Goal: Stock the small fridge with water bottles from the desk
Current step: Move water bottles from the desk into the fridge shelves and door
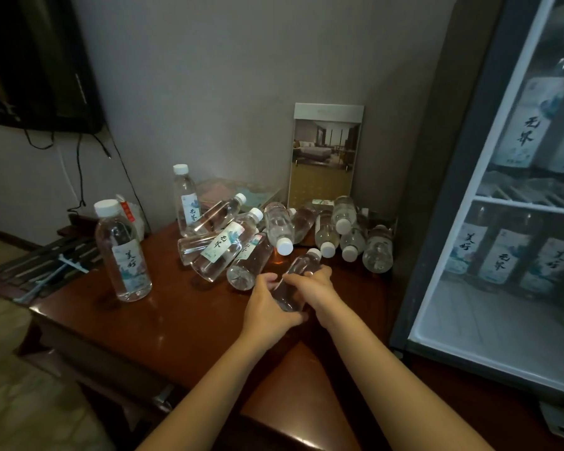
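A clear water bottle [298, 270] with a white cap lies tilted on the dark wooden desk [183, 317], cap pointing away from me. My left hand [269, 304] grips its base and lower body. My right hand [316, 284] wraps its upper body from the right. Behind it lies a heap of several water bottles [238, 245] on their sides. Two more stand upright: a large bottle [122, 252] at the front left and a smaller bottle [185, 198] further back. The small fridge [508, 196] stands at the right with labelled bottles on its shelves.
A framed room photo [324, 157] leans on the wall behind the heap. A patterned flat box [238, 193] lies behind the bottles. A wall-mounted screen [36, 60] with dangling cables hangs at the upper left. A lower slatted stand [43, 265] sits left of the desk.
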`<state>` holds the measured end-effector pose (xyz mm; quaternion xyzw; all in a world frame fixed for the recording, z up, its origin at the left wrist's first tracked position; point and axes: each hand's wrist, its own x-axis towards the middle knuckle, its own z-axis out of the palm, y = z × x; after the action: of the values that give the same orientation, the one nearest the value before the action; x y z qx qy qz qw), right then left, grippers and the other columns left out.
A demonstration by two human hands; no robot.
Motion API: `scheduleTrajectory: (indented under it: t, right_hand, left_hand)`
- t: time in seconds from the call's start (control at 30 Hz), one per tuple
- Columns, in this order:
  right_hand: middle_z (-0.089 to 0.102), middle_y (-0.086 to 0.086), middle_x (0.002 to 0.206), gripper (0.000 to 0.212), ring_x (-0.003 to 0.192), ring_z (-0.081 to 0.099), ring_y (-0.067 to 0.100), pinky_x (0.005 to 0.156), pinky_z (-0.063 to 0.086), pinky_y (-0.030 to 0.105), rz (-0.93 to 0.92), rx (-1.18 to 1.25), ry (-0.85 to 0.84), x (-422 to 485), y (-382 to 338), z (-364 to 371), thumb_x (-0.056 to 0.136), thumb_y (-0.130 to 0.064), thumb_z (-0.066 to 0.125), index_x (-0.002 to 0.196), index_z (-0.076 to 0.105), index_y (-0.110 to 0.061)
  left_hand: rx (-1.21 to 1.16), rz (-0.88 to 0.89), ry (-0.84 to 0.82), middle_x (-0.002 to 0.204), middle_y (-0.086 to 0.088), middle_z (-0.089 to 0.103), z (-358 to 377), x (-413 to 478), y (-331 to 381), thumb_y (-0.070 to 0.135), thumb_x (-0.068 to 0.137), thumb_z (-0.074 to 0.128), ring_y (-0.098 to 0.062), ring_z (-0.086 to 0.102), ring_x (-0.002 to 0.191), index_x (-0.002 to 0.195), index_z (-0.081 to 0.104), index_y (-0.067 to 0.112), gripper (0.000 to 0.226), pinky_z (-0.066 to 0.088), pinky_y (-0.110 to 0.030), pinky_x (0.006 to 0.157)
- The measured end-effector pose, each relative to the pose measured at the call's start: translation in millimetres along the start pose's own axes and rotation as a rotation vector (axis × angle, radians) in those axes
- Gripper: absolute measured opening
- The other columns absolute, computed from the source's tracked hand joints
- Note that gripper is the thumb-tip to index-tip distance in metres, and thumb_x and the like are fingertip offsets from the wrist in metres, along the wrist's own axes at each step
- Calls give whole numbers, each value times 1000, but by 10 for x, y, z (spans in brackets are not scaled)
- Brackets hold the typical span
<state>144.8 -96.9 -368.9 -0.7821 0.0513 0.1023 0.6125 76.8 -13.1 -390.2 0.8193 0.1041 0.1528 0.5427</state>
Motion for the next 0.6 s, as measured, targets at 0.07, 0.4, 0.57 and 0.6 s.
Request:
scheduleTrajectory:
  t: [0.07, 0.4, 0.57, 0.6]
  right_hand:
    - [51, 12, 123, 85, 117, 51, 29, 96, 47, 43, 18, -8, -17, -82, 5, -39, 62, -34, 72, 129, 24, -14]
    - [52, 14, 126, 71, 98, 55, 22, 82, 48, 33, 19, 60, -125, -375, 55, -475, 86, -9, 57, 143, 15, -7]
    - [56, 16, 126, 50, 103, 61, 26, 73, 54, 31, 27, 104, -177, -473, 63, -621, 91, -7, 49, 139, 35, -10]
    - [56, 16, 127, 51, 104, 61, 26, 70, 53, 29, 28, 99, -178, -494, 74, -639, 92, -7, 48, 140, 34, -10]
  left_hand:
    - [-25, -11, -50, 112, 9, 51, -37, -83, 36, 15, 54, 89, -13, 57, 103, 134, 33, 20, 98, 47, -29, 91]
    - [-201, -138, -388, 127, 0, 54, -138, -258, 158, 12, 68, 81, -6, 59, 102, 137, 38, 15, 82, 45, -18, 85]
    - [-219, -93, -392, 115, 2, 58, -13, -359, 219, 7, 75, 75, -9, 55, 109, 136, 43, 18, 70, 44, -14, 81]
    - [-223, -101, -379, 110, 3, 58, 14, -368, 238, 8, 76, 74, -8, 56, 105, 136, 43, 19, 68, 46, -15, 81]
